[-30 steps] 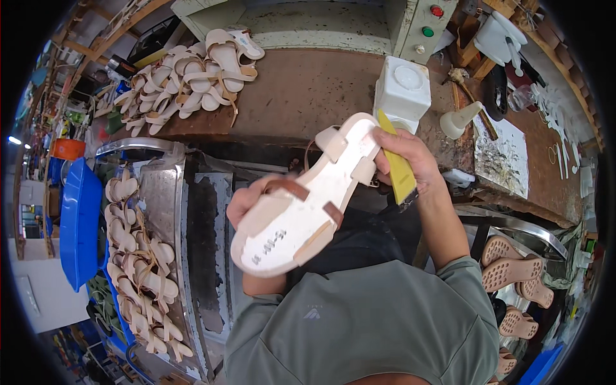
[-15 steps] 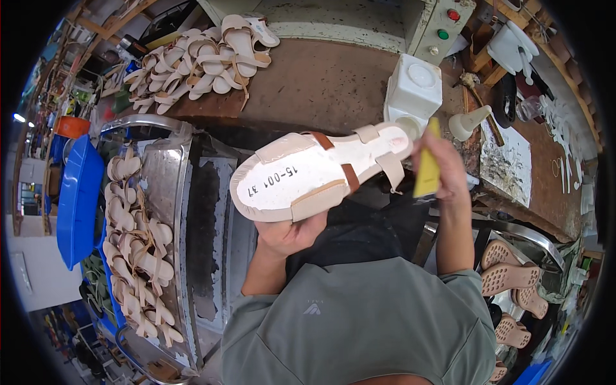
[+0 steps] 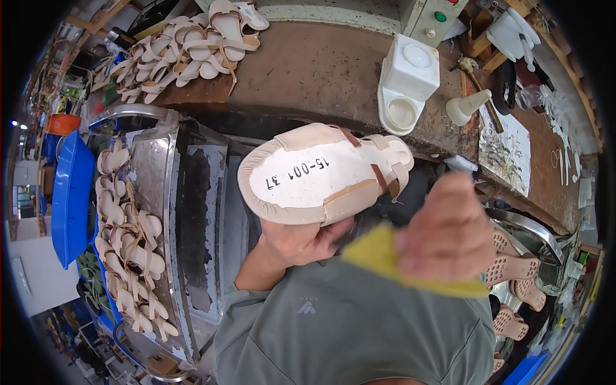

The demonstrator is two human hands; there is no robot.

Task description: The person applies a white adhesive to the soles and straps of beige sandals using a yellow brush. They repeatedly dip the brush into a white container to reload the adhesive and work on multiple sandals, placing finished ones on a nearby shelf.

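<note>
My left hand (image 3: 298, 244) is closed around the underside of a beige sandal upper (image 3: 350, 204), which is stretched over a form with its white sole side (image 3: 298, 176) turned up. Brown and beige straps cross toward its narrow end, on the right. In my right hand (image 3: 446, 237) is a flat yellow tool (image 3: 378, 253), smeared by motion. It is below and right of the sandal, and its tip appears apart from it. A white container with a round cup (image 3: 403, 114) stands on the bench beyond the sandal.
Beige sandal uppers lie heaped on the brown bench (image 3: 308, 70) and along the metal rack (image 3: 151, 173) at left. A white funnel-shaped bottle (image 3: 467, 107) stands right of the container. Perforated tan soles (image 3: 511, 269) sit at right; a blue tray (image 3: 70, 199) is far left.
My right hand has come from beside the white container toward me, bringing the yellow tool down below the sandal. The sandal has tilted, its narrow end now lower and farther from the cup.
</note>
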